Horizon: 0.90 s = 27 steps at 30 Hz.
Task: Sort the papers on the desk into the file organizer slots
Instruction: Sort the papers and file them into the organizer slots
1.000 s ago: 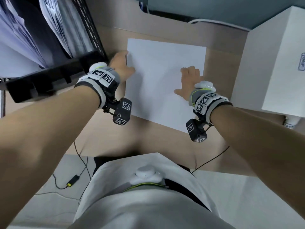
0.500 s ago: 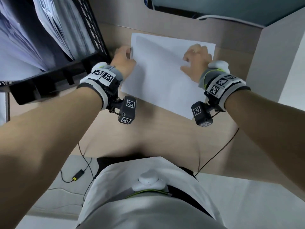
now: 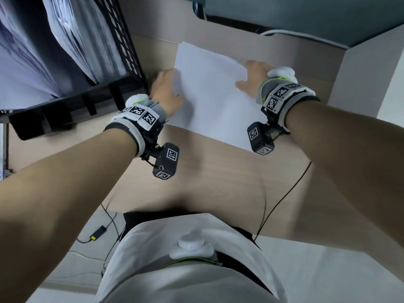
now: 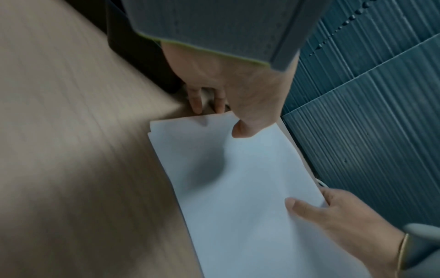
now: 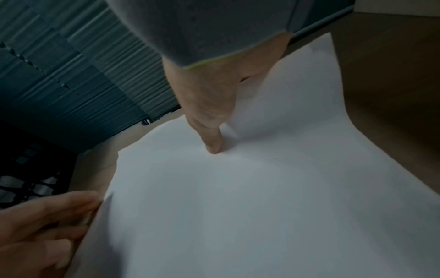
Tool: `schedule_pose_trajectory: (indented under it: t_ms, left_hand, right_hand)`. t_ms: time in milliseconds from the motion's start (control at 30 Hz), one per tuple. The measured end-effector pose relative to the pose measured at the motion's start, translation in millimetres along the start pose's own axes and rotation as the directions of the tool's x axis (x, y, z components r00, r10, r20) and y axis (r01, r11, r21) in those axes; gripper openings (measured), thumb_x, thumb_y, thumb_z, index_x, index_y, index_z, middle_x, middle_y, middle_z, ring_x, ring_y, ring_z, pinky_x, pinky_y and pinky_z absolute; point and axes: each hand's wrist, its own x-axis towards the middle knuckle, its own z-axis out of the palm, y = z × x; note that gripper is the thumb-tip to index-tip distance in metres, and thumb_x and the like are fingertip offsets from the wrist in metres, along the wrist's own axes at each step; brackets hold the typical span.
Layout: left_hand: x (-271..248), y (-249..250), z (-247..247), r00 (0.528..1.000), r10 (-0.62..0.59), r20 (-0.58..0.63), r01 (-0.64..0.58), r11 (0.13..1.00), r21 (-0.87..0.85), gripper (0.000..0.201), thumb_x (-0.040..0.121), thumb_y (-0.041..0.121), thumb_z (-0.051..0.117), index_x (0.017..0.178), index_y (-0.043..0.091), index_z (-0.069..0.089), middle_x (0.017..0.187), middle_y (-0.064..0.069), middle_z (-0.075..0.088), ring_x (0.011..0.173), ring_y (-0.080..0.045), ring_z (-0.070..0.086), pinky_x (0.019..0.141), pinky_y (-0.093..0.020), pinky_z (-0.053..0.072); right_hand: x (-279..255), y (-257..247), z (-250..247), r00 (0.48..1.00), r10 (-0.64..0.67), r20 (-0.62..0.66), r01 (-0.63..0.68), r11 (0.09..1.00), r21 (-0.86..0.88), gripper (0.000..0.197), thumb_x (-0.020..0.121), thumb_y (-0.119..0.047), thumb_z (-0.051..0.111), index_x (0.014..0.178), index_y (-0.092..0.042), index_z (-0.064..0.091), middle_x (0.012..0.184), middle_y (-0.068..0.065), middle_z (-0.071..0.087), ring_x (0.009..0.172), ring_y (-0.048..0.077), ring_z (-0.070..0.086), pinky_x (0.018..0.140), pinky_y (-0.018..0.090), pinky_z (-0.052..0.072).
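Observation:
A thin stack of white papers (image 3: pixel 209 90) lies on the wooden desk (image 3: pixel 218 182), its right side curling upward. My left hand (image 3: pixel 169 84) holds the stack's left edge. The left wrist view shows the thumb on top of the papers (image 4: pixel 238 188) and the fingers (image 4: pixel 195 101) curled down at their edge. My right hand (image 3: pixel 251 75) pinches the right edge, thumb on top and fingers underneath; in the right wrist view its thumb presses the papers (image 5: pixel 238 206). The black mesh file organizer (image 3: pixel 122 51) stands at the left, and its slots hold papers.
The organizer's black base (image 3: pixel 65 112) sits just left of my left wrist. A white box (image 3: pixel 360 73) stands close on the right. A teal partition (image 3: pixel 306 14) runs behind the desk. A thin black cable (image 3: pixel 284 193) hangs over the desk's near edge.
My right hand slid from lying flat on the sheet to its right edge and took hold of it. My left hand closed on the left edge. The paper's right side lifted.

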Motion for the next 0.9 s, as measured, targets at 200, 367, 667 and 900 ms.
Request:
schedule_pose_trajectory:
  t_ms: [200, 367, 667, 900]
  left_hand:
    - [-36.1, 20.4, -5.1, 0.963, -0.097, 0.251, 0.196, 0.892, -0.407, 0.046, 0.083, 0.039, 0.067, 0.125, 0.023, 0.056, 0.122, 0.005, 0.060, 0.112, -0.017, 0.060, 0.085, -0.032, 0.051]
    - [-72.8, 62.3, -23.6, 0.882, 0.116, 0.457, 0.255, 0.698, -0.669, 0.042, 0.079, 0.056, 0.068, 0.104, 0.022, 0.070, 0.103, -0.005, 0.071, 0.091, -0.019, 0.070, 0.078, -0.036, 0.057]
    - [-116.3, 32.0, -56.2, 0.958, 0.055, 0.281, 0.166, 0.692, -0.702, 0.026, 0.090, 0.021, 0.067, 0.111, 0.007, 0.064, 0.110, -0.014, 0.069, 0.098, -0.031, 0.068, 0.093, -0.048, 0.052]
    - [-141.7, 20.4, -65.5, 0.977, 0.088, 0.192, 0.091, 0.647, -0.757, 0.045, 0.079, 0.025, 0.079, 0.116, 0.005, 0.065, 0.117, -0.015, 0.068, 0.108, -0.030, 0.066, 0.095, -0.045, 0.052]
  right_hand:
    - [-57.4, -7.9, 4.7, 0.999, -0.026, -0.032, 0.037, 0.910, 0.413, 0.016, 0.079, -0.031, 0.061, 0.094, -0.025, 0.060, 0.090, 0.000, 0.064, 0.083, 0.025, 0.061, 0.074, 0.032, 0.052]
    - [-127.4, -42.1, 6.6, 0.912, -0.393, -0.117, 0.391, 0.746, 0.539, 0.025, 0.085, -0.030, 0.068, 0.099, -0.009, 0.064, 0.110, 0.000, 0.054, 0.093, 0.008, 0.054, 0.088, 0.025, 0.045]
    - [-160.4, -13.3, -4.5, 0.986, 0.068, -0.154, 0.117, 0.378, 0.919, 0.033, 0.091, -0.032, 0.061, 0.121, -0.017, 0.058, 0.108, -0.005, 0.060, 0.096, 0.007, 0.055, 0.076, 0.020, 0.049]
    - [-182.9, -0.9, 16.4, 0.995, -0.077, 0.066, -0.065, 0.011, 0.998, 0.043, 0.076, -0.047, 0.073, 0.112, -0.026, 0.063, 0.113, -0.003, 0.069, 0.100, 0.014, 0.064, 0.081, 0.032, 0.050]
